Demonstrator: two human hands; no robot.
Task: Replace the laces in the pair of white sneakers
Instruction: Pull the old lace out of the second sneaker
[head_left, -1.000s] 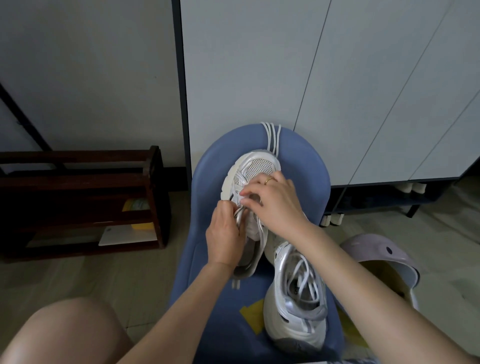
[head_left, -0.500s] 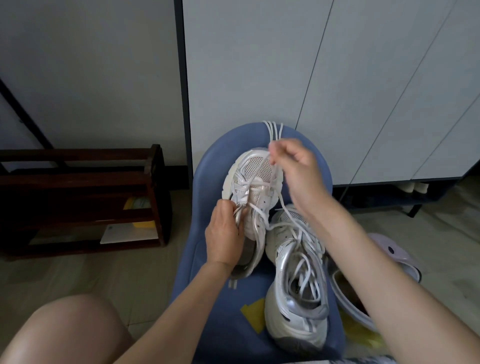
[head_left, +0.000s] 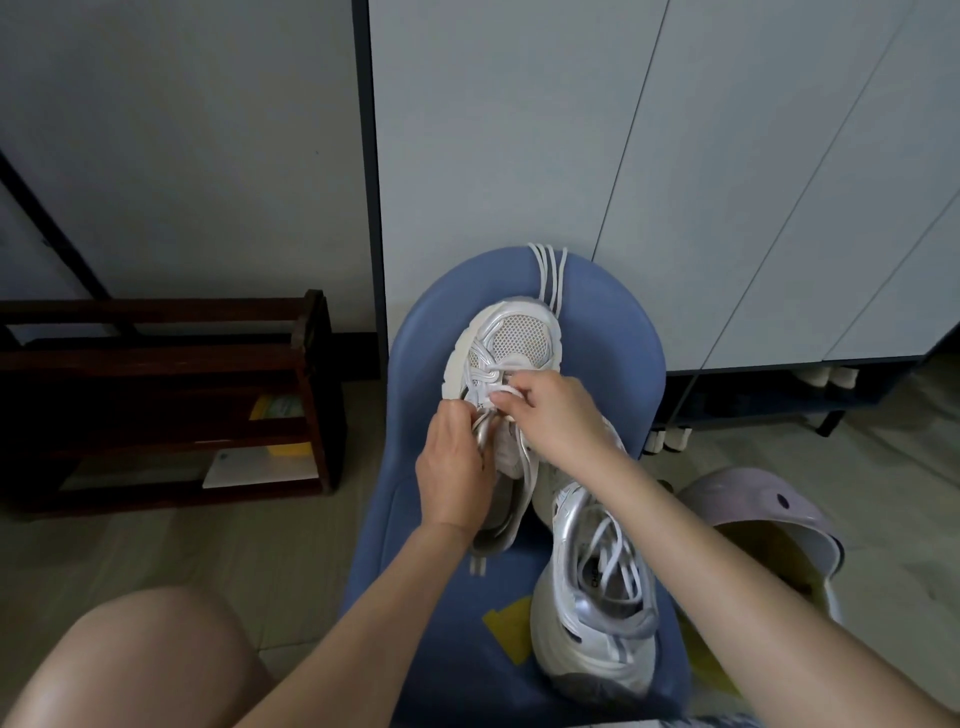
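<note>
Two white sneakers lie on a blue chair seat (head_left: 613, 332). The far sneaker (head_left: 511, 338) points away from me, its mesh toe showing. My left hand (head_left: 457, 467) grips its left side by the silver eyelet strip. My right hand (head_left: 556, 415) pinches a white lace (head_left: 501, 391) over the eyelets near the toe. The near sneaker (head_left: 592, 613) lies at the right with loose white laces across its opening. Spare white laces (head_left: 550, 270) hang over the chair's far edge.
A dark wooden rack (head_left: 171, 400) stands on the floor at the left. White cabinet doors (head_left: 675, 156) rise behind the chair. A pale purple clog (head_left: 769, 514) lies at the right, and my bare knee (head_left: 140, 660) is at the lower left.
My right hand, which had pulled the lace up past the sneaker's toe, has come back down to the eyelets. My left hand has stayed on the sneaker's side.
</note>
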